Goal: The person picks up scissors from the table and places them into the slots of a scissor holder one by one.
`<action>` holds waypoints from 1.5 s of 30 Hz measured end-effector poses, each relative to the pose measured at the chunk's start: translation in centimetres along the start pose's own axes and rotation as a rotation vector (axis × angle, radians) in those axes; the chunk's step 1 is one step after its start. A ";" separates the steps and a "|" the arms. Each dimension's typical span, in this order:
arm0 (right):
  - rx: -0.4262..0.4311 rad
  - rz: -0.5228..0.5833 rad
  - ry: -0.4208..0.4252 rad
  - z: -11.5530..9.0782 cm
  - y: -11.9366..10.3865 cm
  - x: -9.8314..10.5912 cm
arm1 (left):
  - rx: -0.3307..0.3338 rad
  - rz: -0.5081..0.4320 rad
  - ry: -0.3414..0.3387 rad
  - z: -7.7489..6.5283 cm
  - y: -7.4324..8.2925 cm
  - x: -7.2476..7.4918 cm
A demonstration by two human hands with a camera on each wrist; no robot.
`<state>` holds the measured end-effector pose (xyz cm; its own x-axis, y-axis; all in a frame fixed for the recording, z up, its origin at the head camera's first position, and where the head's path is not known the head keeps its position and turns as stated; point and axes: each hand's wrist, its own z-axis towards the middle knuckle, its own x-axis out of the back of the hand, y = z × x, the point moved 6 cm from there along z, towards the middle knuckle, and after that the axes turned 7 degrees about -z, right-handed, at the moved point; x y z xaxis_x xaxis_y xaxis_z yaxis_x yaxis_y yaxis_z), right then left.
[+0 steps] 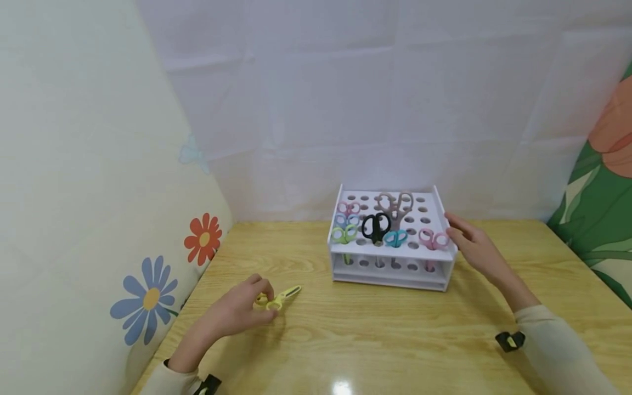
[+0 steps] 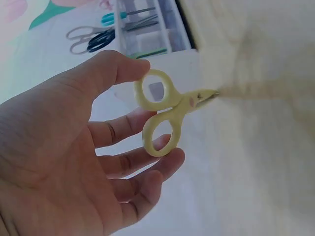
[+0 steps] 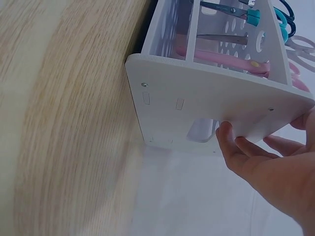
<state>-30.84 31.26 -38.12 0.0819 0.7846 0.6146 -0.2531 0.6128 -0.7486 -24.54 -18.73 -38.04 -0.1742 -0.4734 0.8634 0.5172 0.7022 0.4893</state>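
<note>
A pair of small yellow scissors (image 2: 167, 110) sits between the thumb and fingers of my left hand (image 1: 242, 307), held at the finger loops. In the head view the scissors' blades point right and away from me, low over the table. My right hand (image 1: 476, 249) touches the right side panel of a white scissor rack (image 1: 385, 282). The right wrist view shows its fingertips (image 3: 225, 129) against that panel by an oblong cutout, the thumb near the upper edge. Several scissors stand handles up in the rack's holes, among them a black pair (image 1: 376, 226) and a teal pair (image 1: 395, 238).
The rack stands on a wood-grain table (image 1: 316, 340), near a white cloth backdrop (image 1: 316, 109). A pale panel with painted flowers (image 1: 150, 299) borders the left, and a green floral panel (image 1: 602, 181) the right. Grey-brown scissors (image 1: 395, 211) rise tallest from the rack.
</note>
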 end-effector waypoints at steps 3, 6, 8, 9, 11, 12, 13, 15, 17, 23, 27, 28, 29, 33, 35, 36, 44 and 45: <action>0.002 0.001 0.000 0.0 0.0 0.0 | -0.042 0.031 0.023 0.3 0.4 0.9; 0.003 0.011 -0.003 0.0 0.0 0.0 | -0.073 0.059 0.043 0.8 0.6 1.7; 0.005 0.024 -0.003 0.0 -0.1 0.1 | -0.092 0.070 0.057 1.2 0.8 2.1; 0.007 0.031 -0.003 0.0 -0.1 0.1 | -0.096 0.075 0.063 1.4 0.9 2.3; 0.011 0.038 0.000 0.0 -0.2 0.1 | -0.105 0.089 0.076 1.9 1.1 2.7; 0.011 0.042 0.001 0.0 -0.2 0.1 | -0.111 0.096 0.082 2.1 1.3 2.9; 0.012 0.042 0.005 0.0 -0.1 0.1 | -0.115 0.098 0.087 2.4 1.4 3.0; 0.014 0.045 0.007 0.0 -0.1 0.0 | -0.119 0.104 0.094 2.8 1.6 3.2; 0.013 0.040 0.008 0.0 -0.1 0.0 | -0.121 0.109 0.097 3.3 1.8 3.3; 0.003 0.027 -0.006 0.1 -0.1 -0.1 | -0.160 0.140 0.134 4.8 3.1 4.3; -0.005 0.027 -0.004 0.0 -0.1 0.1 | -0.206 0.174 0.160 6.3 5.1 5.6; -0.004 0.029 -0.002 0.0 -0.1 0.1 | -0.214 0.175 0.161 6.6 5.7 6.0; 0.001 0.032 -0.002 0.0 -0.1 0.1 | -0.223 0.178 0.162 7.0 6.2 6.4; 0.016 0.047 -0.001 0.1 0.0 0.0 | -0.241 0.177 0.149 8.4 8.1 7.7; 0.022 0.053 -0.002 0.1 0.0 0.0 | -0.244 0.178 0.144 9.1 8.8 8.3; 0.024 0.056 -0.003 0.1 0.0 -0.1 | -0.245 0.176 0.145 9.4 9.2 8.6; 0.018 0.037 -0.006 0.1 0.0 0.1 | -0.286 0.150 0.172 11.7 12.0 11.6; 0.019 0.035 -0.004 0.1 0.0 0.1 | -0.286 0.146 0.175 12.2 12.3 11.9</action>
<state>-30.95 31.37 -38.02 0.0686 0.8050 0.5892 -0.2741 0.5831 -0.7648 -30.43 -9.27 -20.21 0.0524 -0.4806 0.8754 0.7436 0.6039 0.2870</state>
